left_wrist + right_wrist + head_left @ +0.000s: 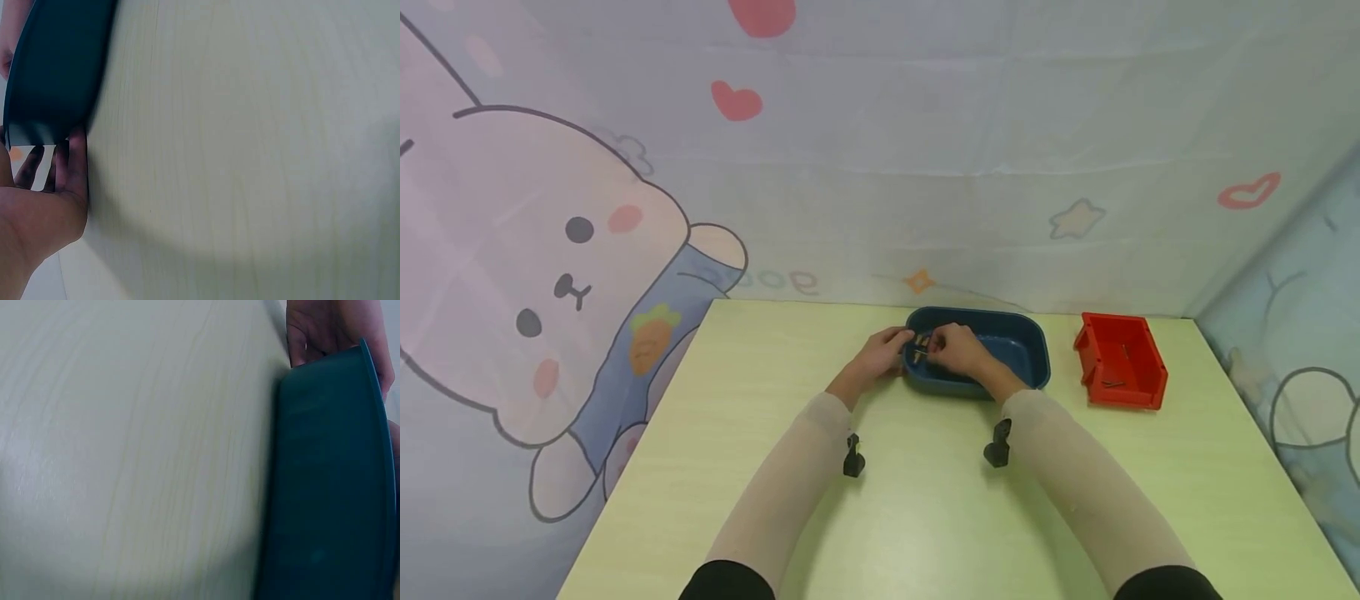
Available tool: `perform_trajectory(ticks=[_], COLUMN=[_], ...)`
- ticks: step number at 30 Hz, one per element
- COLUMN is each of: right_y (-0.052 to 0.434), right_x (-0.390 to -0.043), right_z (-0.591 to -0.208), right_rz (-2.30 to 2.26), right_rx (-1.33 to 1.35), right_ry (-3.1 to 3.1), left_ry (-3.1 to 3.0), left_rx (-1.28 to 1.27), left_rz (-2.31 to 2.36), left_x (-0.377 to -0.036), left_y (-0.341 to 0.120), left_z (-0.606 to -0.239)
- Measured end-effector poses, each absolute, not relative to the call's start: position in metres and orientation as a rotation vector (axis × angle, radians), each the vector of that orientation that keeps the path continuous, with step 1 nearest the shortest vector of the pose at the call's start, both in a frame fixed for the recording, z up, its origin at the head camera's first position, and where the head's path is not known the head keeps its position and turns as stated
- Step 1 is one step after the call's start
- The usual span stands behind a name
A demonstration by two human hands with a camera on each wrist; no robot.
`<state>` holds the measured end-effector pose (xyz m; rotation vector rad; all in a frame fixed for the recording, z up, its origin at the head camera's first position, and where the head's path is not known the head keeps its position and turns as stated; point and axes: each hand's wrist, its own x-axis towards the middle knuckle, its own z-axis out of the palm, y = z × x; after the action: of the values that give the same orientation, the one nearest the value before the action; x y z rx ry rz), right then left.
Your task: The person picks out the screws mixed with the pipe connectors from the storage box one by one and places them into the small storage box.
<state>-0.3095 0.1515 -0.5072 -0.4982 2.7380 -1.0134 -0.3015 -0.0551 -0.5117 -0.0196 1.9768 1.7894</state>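
A dark blue oval tray (1022,350) sits at the middle back of the pale green table (925,500). Both hands meet over the tray's left end. My left hand (901,340) and right hand (936,343) each pinch a small metal part (920,350) held between their fingertips; its shape is too small to tell. In the left wrist view the left hand (44,206) lies against the tray's outer wall (56,69). The right wrist view shows the tray wall (331,487) and part of a hand (325,325) beyond it.
A red open-front bin (1122,360) with a few small dark pieces stands right of the tray. A printed fabric backdrop (925,167) closes off the back and sides. Black camera mounts (853,457) hang under both wrists.
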Motion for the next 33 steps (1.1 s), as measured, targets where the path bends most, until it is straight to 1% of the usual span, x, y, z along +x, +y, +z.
perform_trajectory(ticks=[12,26,33], right_y=[0.168,0.200,0.212], right_x=[-0.306,-0.288,-0.281], right_z=[-0.505,-0.493,-0.490], right_rz=[-1.016,-0.993,-0.966], right_rx=[-0.602,-0.685,-0.659], right_ry=[2.777,2.769,2.777], left_ry=[1.978,1.980,1.970], left_rx=[-0.007,0.001,0.000], left_rz=[1.792,1.792,1.787], left_x=[-0.300,-0.302,-0.302], left_y=[-0.055,-0.054,-0.054], left_z=[-0.510,-0.510,-0.510])
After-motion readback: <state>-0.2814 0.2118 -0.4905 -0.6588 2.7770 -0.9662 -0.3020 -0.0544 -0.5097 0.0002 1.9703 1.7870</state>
